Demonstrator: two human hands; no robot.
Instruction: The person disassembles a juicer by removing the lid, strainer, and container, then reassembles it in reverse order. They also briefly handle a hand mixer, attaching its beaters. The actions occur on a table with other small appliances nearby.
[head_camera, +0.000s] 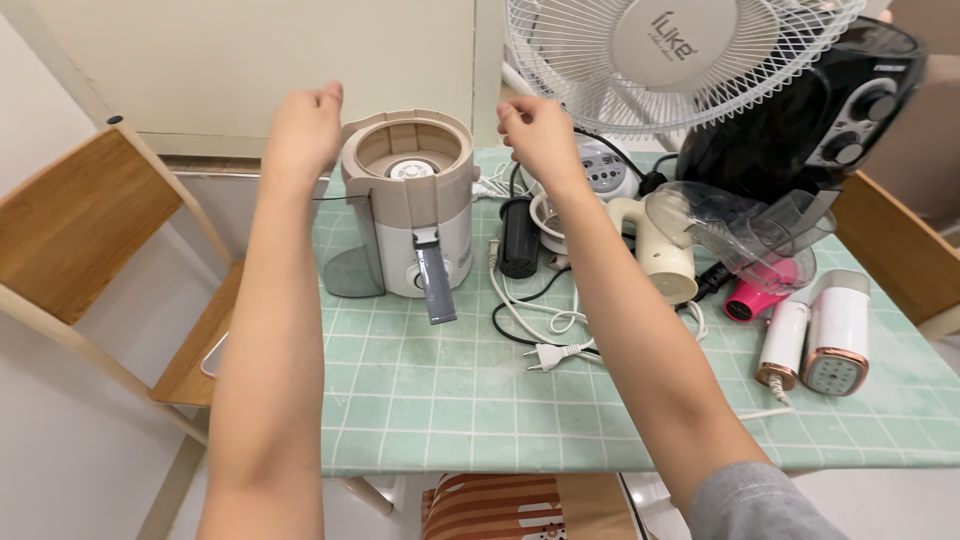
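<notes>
The surface (450, 400), spread with a green checked cloth, carries a crowd of small appliances. At the back stand a white table fan (680, 50), cut off at the top of the view, and a black air fryer (830, 110) partly behind it. Near the left edge sits the beige juicer base (410, 205), its top open so the round drive hub shows inside, a grey latch arm hanging down its front and a grey translucent container against its left side.

Both bare arms reach forward over it. The left hand (303, 130) hovers just left of the juicer's rim, fingers curled loosely together and holding nothing that can be seen. The right hand (537, 135) hangs just right of the rim, fingers pinched lightly; whether it grips anything cannot be told.

By the look of it, the hands are poised either side of the open juicer, not touching it.

Right of the juicer lie a black cylinder (518, 238), a cream kettle (665, 245), a clear plastic juicer lid (760, 225) over a pink hair dryer (755, 295), two white handheld devices and a loose white plug (555, 353). The small white appliance behind the right wrist is half hidden.
</notes>
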